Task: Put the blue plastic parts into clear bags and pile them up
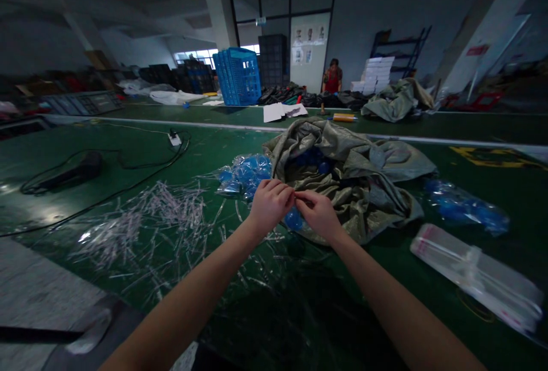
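Currently I see left hand [272, 205] and right hand [317, 214] curled, fingertips nearly meeting; cannot tell what, if anything, is pinched between. Glossy round blue ball [293, 220] shows just below them, near crumpled grey-green fabric sack [351, 188]. My worry: weak or slippery pinch could let ball drop and roll, if fingers bear it. Thin shiny pale plastic strips [171, 211], strewn leftward, could cling to fingers. Sack's loose folds, close by right hand, could snag knuckles.
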Demonstrator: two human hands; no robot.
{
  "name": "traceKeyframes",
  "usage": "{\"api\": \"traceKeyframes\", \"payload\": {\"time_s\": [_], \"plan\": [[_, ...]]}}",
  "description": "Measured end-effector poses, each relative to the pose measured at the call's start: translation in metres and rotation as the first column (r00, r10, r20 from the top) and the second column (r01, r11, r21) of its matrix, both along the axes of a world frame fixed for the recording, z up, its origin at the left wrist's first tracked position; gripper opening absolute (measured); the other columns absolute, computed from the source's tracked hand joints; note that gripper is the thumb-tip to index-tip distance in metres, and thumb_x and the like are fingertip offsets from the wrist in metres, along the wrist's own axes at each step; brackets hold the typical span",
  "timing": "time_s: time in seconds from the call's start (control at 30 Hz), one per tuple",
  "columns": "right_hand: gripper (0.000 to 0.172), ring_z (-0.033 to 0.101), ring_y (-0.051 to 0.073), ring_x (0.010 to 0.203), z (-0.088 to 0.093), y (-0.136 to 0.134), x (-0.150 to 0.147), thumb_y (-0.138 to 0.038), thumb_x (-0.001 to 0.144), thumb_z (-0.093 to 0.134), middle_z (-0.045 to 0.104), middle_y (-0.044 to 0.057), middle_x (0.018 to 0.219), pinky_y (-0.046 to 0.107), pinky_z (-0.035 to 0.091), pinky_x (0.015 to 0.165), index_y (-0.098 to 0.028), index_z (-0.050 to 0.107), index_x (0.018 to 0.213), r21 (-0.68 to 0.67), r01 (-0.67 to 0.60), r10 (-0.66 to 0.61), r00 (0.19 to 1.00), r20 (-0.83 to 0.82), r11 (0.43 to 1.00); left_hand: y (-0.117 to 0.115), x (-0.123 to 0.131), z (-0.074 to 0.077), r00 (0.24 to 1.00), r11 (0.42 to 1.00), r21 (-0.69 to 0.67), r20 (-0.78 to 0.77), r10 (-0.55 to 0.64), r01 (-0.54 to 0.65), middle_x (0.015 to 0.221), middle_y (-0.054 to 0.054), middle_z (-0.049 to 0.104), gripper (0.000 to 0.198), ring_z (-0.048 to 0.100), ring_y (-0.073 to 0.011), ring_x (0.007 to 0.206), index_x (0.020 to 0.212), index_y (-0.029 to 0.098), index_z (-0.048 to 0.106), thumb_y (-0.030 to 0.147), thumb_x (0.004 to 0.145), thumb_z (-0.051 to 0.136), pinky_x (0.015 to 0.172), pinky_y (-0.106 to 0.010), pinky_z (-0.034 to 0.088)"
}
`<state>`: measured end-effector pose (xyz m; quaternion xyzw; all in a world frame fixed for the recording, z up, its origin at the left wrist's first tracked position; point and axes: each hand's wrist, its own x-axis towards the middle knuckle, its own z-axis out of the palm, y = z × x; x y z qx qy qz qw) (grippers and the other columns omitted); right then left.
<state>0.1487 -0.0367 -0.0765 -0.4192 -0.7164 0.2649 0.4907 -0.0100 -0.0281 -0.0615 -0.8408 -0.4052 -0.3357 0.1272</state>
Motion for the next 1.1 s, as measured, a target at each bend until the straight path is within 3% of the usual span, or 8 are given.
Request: {"api": "traceKeyframes", "payload": {"time_s": [0.2, 0.3, 0.4, 0.53, 0.63, 0.77, 0.93, 1.1], "plan": [[0.022, 0.066, 0.018, 0.083, 0.003, -0.004, -0.004, -0.021, 0.08, 0.054, 0.073, 0.005, 0.092, 0.03, 0.051, 0.075, -0.02, 0.073, 0.091, -0.028, -0.005, 0.004, 1.0, -0.028, 1.0, 0.004, 0.0, -0.007, 0.966, 0.998, -0.024, 0.254, 0.057, -0.053, 0.083, -0.007, 0.068, 0.012, 0.059, -0.0214, 0.085, 0.08, 0.021, 0.065, 0.019, 0.082, 0.053, 0.081, -0.035, 0.042], [0.02, 0.066, 0.018, 0.08, 0.006, -0.006, -0.003, -0.02, 0.079, 0.055, 0.072, 0.006, 0.089, 0.03, 0.051, 0.075, -0.019, 0.073, 0.087, -0.045, 0.012, -0.012, 1.0, -0.008, 0.999, 0.008, 0.0, -0.011, 0.838, 0.988, -0.133, 0.528, 0.136, -0.077, 0.081, -0.005, 0.066, 0.009, 0.06, -0.0186, 0.08, 0.079, 0.02, 0.063, 0.021, 0.08, 0.054, 0.079, -0.032, 0.045], [0.02, 0.066, 0.018, 0.075, 0.006, -0.006, -0.001, -0.022, 0.079, 0.055, 0.072, 0.006, 0.087, 0.032, 0.052, 0.072, -0.018, 0.072, 0.088, -0.097, 0.034, -0.037, 0.999, -0.027, 0.995, 0.018, -0.009, -0.011, 0.504, 0.951, -0.307, 0.826, 0.251, 0.029, 0.079, -0.004, 0.066, 0.01, 0.062, -0.0165, 0.075, 0.077, 0.018, 0.061, 0.025, 0.078, 0.056, 0.077, -0.031, 0.048], [0.024, 0.066, 0.018, 0.069, 0.004, -0.002, 0.002, -0.029, 0.083, 0.055, 0.071, 0.006, 0.085, 0.033, 0.054, 0.068, -0.018, 0.069, 0.099, -0.124, 0.043, -0.061, 0.988, -0.139, 0.991, 0.036, -0.04, -0.005, -0.211, 0.877, -0.239, 0.913, 0.348, 0.416, 0.08, -0.006, 0.067, 0.008, 0.067, -0.0161, 0.082, 0.07, 0.017, 0.051, 0.017, 0.078, 0.049, 0.077, -0.03, 0.052], [0.026, 0.066, 0.019, 0.074, 0.004, 0.0, 0.005, -0.034, 0.083, 0.057, 0.07, 0.007, 0.094, 0.032, 0.056, 0.067, -0.019, 0.068, 0.101, -0.102, 0.05, -0.07, 0.976, -0.204, 0.994, 0.042, -0.067, -0.005, -0.437, 0.874, -0.179, 0.809, 0.392, 0.451, 0.069, -0.003, 0.063, 0.014, 0.064, -0.009, 0.067, 0.067, 0.017, 0.046, 0.006, 0.075, 0.044, 0.067, -0.021, 0.052], [0.028, 0.066, 0.02, 0.08, 0.008, 0.001, 0.009, -0.038, 0.081, 0.061, 0.069, 0.008, 0.102, 0.032, 0.058, 0.066, -0.02, 0.068, 0.101, -0.124, 0.041, -0.072, 0.964, -0.257, 0.991, 0.033, -0.082, -0.012, -0.367, 0.822, -0.243, 0.804, 0.468, 0.515, 0.047, 0.008, 0.041, 0.015, 0.033, -0.0027, 0.035, 0.068, 0.017, 0.047, 0.002, 0.068, 0.048, 0.036, -0.013, 0.029], [0.029, 0.065, 0.021, 0.084, 0.013, 0.004, 0.011, -0.038, 0.076, 0.066, 0.069, 0.006, 0.092, 0.034, 0.061, 0.065, -0.019, 0.069, 0.098, -0.23, -0.04, -0.048, 0.93, -0.365, 0.972, 0.013, -0.059, -0.023, 0.345, 0.525, -0.535, 0.839, 0.42, 0.662, 0.068, 0.001, 0.062, 0.024, 0.029, -0.0011, 0.037, 0.092, 0.014, 0.065, 0.022, 0.069, 0.066, 0.034, -0.016, 0.015], [0.029, 0.066, 0.02, 0.079, -0.001, 0.017, 0.019, -0.033, 0.073, 0.07, 0.069, 0.004, 0.085, 0.035, 0.061, 0.064, -0.019, 0.069, 0.098, -0.372, -0.093, -0.068, 0.914, -0.399, 0.924, 0.019, -0.039, -0.036, 0.687, 0.598, -0.646, 0.696, 0.208, 0.473, 0.09, -0.007, 0.073, 0.032, 0.058, -0.0115, 0.064, 0.094, 0.014, 0.074, 0.037, 0.072, 0.07, 0.058, -0.021, 0.043]]}}
